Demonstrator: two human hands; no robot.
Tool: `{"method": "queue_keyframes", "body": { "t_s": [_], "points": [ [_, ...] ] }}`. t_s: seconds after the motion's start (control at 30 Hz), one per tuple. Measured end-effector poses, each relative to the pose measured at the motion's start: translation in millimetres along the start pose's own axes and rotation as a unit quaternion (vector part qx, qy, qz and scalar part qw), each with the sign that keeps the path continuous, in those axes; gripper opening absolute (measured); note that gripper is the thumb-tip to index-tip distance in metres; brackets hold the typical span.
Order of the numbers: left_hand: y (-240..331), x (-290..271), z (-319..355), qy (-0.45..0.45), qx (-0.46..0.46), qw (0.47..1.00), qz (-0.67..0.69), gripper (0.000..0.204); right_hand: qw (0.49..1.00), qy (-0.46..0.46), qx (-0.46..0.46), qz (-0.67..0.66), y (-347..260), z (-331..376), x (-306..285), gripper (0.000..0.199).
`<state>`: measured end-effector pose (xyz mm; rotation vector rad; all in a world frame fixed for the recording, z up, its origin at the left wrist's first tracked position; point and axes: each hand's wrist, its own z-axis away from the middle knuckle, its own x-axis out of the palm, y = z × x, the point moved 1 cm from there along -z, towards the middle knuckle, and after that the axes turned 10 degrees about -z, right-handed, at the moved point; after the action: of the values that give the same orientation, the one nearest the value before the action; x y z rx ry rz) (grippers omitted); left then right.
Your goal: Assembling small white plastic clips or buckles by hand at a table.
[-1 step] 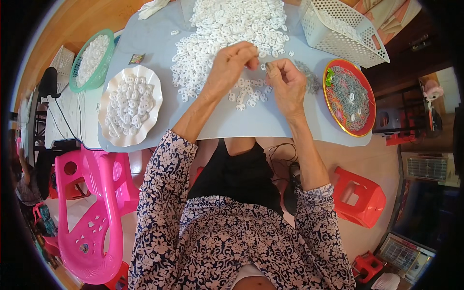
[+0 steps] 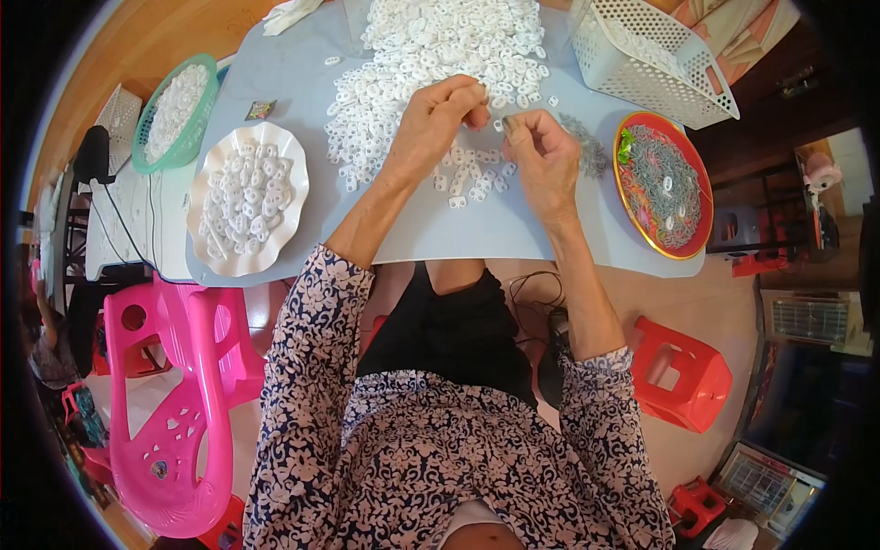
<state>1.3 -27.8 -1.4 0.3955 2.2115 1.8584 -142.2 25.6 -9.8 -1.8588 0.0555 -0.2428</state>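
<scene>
Above the table's near half, my left hand (image 2: 438, 121) is closed in a pinch, its fingertips turned toward the right. My right hand (image 2: 546, 156) faces it a short way off, thumb pressed against curled fingers. Whatever either pinch holds is too small or hidden to name. Beneath and beyond them spreads a large heap of small white plastic pieces with holes (image 2: 449, 41). A smaller cluster of the same pieces (image 2: 472, 174) lies between my wrists. Beside my right hand is a tangle of thin grey pieces (image 2: 583, 147), partly covered by that hand.
A white scalloped plate (image 2: 298, 206) of finished-looking white pieces stands left, with a green basket (image 2: 145, 156) behind it. At right are a red gold-rimmed tray (image 2: 701, 197) of grey pieces and a white perforated basket (image 2: 706, 105). A pink chair (image 2: 206, 412) and red stool (image 2: 687, 376) flank me.
</scene>
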Motion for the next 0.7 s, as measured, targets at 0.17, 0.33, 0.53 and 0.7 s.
{"method": "queue_keyframes", "body": {
  "t_s": [0.17, 0.33, 0.53, 0.7],
  "points": [
    [1.0, 4.2, 3.1, -0.063, 0.007, 0.996, -0.056, 0.029, 0.999, 0.009, 0.015, -0.029, 0.5, -1.4, 0.1, 0.017],
    [2.1, 2.3, 1.1, -0.060, -0.001, 0.994, -0.092, 0.028, 0.998, -0.024, 0.046, -0.022, 0.8, -2.0, -0.8, 0.018],
    [4.0, -0.9, 1.3, -0.072, 0.008, 0.992, -0.104, 0.027, 0.997, -0.022, 0.058, -0.039, 3.5, -3.1, -2.1, 0.016],
    [7.8, 0.5, 2.7, -0.068, 0.005, 0.991, -0.114, 0.027, 0.997, -0.019, 0.057, -0.045, 3.3, -2.8, -3.1, 0.016]
  ]
}}
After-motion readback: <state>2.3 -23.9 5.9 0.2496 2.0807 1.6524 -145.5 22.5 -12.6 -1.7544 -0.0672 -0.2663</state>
